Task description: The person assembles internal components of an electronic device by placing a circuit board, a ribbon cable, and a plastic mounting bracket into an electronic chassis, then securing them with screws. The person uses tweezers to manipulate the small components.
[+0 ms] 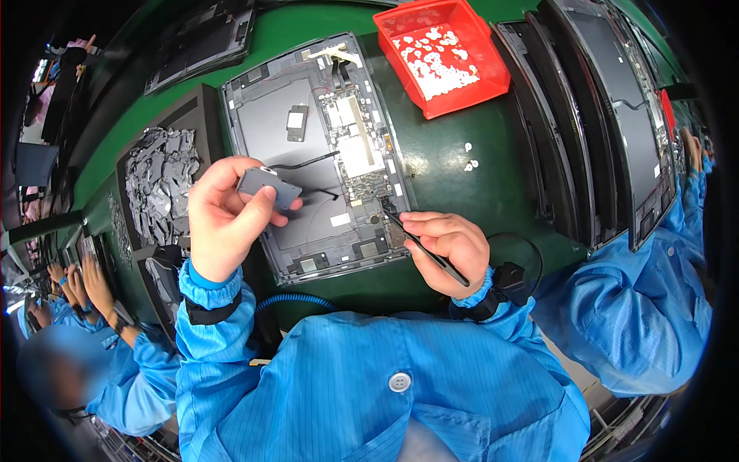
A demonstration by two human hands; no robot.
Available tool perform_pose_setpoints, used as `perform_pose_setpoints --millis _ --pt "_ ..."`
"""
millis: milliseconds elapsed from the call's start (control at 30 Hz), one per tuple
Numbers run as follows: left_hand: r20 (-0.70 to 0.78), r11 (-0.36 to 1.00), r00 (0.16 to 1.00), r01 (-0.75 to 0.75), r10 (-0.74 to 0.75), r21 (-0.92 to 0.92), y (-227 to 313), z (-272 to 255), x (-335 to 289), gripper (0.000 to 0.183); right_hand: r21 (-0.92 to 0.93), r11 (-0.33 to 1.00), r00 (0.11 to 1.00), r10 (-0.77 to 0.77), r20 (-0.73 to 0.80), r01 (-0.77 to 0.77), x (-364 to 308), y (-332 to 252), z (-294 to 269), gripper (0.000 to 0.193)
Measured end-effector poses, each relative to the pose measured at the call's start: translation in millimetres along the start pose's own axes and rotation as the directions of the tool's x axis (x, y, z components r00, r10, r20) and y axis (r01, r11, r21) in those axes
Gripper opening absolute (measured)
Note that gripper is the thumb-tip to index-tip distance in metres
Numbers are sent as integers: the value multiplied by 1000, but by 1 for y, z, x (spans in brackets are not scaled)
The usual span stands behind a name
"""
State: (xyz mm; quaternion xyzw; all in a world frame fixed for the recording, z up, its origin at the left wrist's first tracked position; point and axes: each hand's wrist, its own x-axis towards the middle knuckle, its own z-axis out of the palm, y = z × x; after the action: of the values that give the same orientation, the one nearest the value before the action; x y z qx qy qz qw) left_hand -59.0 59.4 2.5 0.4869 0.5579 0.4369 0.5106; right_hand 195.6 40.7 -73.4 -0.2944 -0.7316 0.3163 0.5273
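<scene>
An opened flat device casing, dark grey, lies tilted on the bench with its green circuit board exposed. My left hand is closed on a small dark grey block-shaped module, held above the casing's left part. A black cable runs from beside that module toward the board; where it ends under my fingers is hidden. In my right hand are black tweezers, pinched, their tip at the board's lower part. Another small dark block with a white label rests inside the casing.
A red bin of small white pieces stands at the back, with several loose pieces near it. Casings stand upright in a row at right. A dark tray of grey scraps sits at left. Co-workers in blue flank me.
</scene>
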Motion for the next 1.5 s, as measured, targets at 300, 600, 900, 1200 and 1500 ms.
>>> perform_pose_setpoints --millis 300,600,900,1200,1500 --pt "57 989 998 48 -40 -138 3 -10 9 17 161 986 994 62 -87 -48 -2 3 1 28" --pt "58 986 998 -5 15 -169 28 20 75 20 275 940 907 286 -308 -204 57 -5 -5 29" --pt "-46 972 999 -22 12 -235 -11 38 113 15 -13 978 932 192 -308 -206 82 39 35 22" --pt "-37 937 999 -28 17 -348 -17 40 114 19 490 794 760 553 -341 -359 87 30 35 21" --pt "-14 937 1000 -15 11 -350 -17 39 116 21 567 721 705 636 -314 -398 88 32 36 18"
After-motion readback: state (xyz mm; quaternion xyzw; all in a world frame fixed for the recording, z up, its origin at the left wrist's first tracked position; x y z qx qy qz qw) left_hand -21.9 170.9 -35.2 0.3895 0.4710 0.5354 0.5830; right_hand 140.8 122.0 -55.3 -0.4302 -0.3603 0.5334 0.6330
